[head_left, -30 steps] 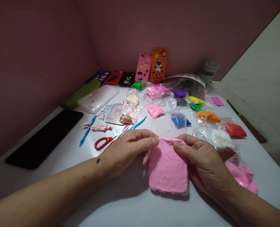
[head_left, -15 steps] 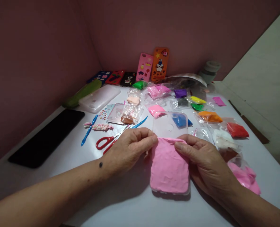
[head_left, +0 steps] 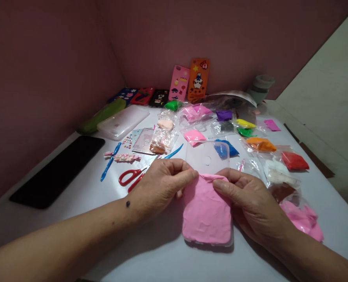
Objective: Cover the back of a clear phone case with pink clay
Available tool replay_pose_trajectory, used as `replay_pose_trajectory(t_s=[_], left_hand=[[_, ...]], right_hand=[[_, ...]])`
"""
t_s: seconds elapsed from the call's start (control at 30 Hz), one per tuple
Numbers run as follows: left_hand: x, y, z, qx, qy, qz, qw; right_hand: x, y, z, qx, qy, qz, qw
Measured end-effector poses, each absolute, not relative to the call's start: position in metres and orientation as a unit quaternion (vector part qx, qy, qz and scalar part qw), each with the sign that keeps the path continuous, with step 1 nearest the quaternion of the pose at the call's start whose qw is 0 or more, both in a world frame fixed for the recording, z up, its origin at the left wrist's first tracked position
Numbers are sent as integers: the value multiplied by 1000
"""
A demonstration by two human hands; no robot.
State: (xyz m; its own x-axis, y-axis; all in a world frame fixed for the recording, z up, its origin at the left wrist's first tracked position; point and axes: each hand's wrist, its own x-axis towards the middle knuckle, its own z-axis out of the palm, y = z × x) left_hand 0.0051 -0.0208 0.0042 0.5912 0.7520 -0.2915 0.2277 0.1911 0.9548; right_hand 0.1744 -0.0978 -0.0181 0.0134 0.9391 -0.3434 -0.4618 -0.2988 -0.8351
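Note:
A clear phone case (head_left: 196, 156) is held just above the white table, its lower part covered by a sheet of pink clay (head_left: 207, 213). The clay's upper edge is folded and uneven, and the clear top of the case stays bare. My left hand (head_left: 168, 180) pinches the clay and case at the upper left edge of the clay. My right hand (head_left: 250, 199) grips the right side, its thumb on the clay's upper right corner and its fingers partly hidden behind the case.
Red-handled scissors (head_left: 129, 177), a blue tool (head_left: 111, 161) and a black phone (head_left: 59, 170) lie left. Bagged clay, including orange (head_left: 260, 144) and red (head_left: 295, 160), spreads behind and right. Decorated cases, one orange (head_left: 198, 80), stand against the wall.
The case and pink clay have shifted slightly left and toward me, with my right hand moving along. My left thumb has moved slightly right along the clay's upper edge.

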Motion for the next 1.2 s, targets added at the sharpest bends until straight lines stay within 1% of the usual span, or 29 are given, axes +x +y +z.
replay_pose_trajectory(t_s=[0.2, 0.33, 0.47, 0.57, 0.77, 0.97, 1.1, 1.2], left_hand=[[4, -19, 4, 595, 379, 193, 682], [5, -20, 5, 587, 407, 187, 674], [6, -23, 5, 600, 420, 201, 650], [5, -24, 4, 598, 411, 197, 659], [5, -23, 3, 558, 361, 150, 731], [9, -27, 7, 586, 419, 137, 680], [7, -26, 7, 594, 412, 139, 677], [3, -21, 4, 585, 380, 170, 696]], right_hand=[[173, -97, -15, -475, -244, 649, 542], [171, -96, -14, -462, -235, 666, 537], [171, -96, -12, -469, -240, 688, 500], [171, -97, -9, -481, -247, 691, 479], [171, -98, -12, -463, -245, 692, 497], [170, -98, -15, -462, -261, 687, 497], [170, -97, -14, -448, -242, 690, 515], [170, -96, -15, -440, -237, 689, 525]])
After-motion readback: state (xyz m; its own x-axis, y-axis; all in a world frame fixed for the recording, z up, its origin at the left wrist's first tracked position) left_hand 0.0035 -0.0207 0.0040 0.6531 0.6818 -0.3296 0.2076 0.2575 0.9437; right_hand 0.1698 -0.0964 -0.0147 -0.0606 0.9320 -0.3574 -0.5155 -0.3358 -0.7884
